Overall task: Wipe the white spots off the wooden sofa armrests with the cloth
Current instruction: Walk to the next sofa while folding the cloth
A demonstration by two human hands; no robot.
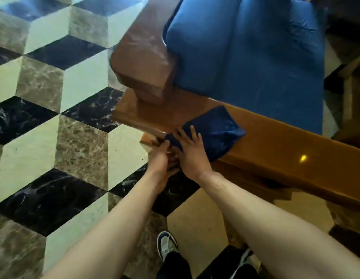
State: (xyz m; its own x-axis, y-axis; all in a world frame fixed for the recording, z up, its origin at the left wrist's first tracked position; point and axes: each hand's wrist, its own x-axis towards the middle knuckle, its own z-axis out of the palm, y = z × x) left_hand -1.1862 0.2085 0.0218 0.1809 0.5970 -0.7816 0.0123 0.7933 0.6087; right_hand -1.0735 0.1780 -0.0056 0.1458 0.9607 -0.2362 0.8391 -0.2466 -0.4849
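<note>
A dark blue cloth [217,129] lies folded on the glossy wooden front rail [275,141] of the sofa. My right hand [192,156] presses flat on the cloth's near end, fingers spread. My left hand [162,160] sits just left of it, thumb touching the cloth's corner and fingers curled under the rail's edge. The wooden armrest [142,57] stands up and to the left, with faint whitish smears on its top surface.
Blue seat cushions [255,53] fill the sofa beyond the rail. A patterned marble floor [54,117] of black, cream and brown tiles spreads to the left. My shoes [167,246] stand on it below. More wooden furniture [352,93] sits at the right edge.
</note>
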